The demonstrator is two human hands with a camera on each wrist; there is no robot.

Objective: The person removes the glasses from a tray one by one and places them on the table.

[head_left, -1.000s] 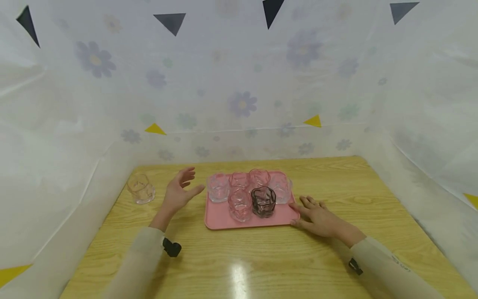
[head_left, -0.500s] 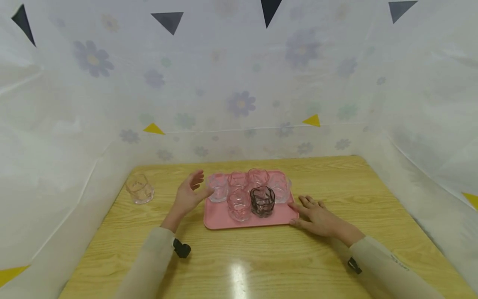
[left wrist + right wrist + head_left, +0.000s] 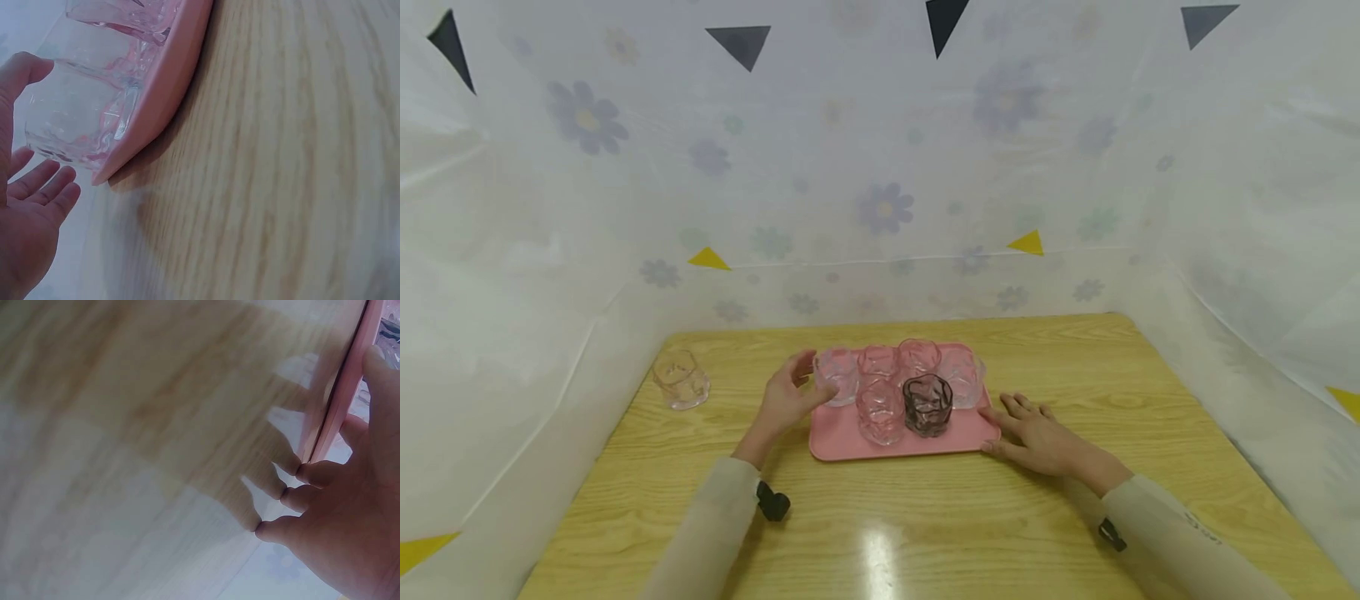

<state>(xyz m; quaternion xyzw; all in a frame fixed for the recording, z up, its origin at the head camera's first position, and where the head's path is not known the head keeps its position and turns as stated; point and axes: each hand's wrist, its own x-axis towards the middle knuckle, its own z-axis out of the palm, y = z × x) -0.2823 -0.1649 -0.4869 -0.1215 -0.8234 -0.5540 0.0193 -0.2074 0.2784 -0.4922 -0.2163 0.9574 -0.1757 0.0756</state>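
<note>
Clear glass (image 3: 842, 371) beside outstretched left hand (image 3: 785, 402)

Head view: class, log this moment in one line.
right hand: touching pink tray; left hand: at its leftmost glass; dark glass: on tray

1. 6 glasses (image 3: 880, 412) crowd the tray (image 3: 833, 438), leaving scant finger room between; its front-left corner is bare.
2. The left hand (image 3: 785, 402) obstructs the tray's left side, the right hand (image 3: 1041, 438) its right edge.
3. Free table (image 3: 970, 525) stretches in front.
4. A passage separates the left hand from 1 lone glass (image 3: 682, 382).
</note>
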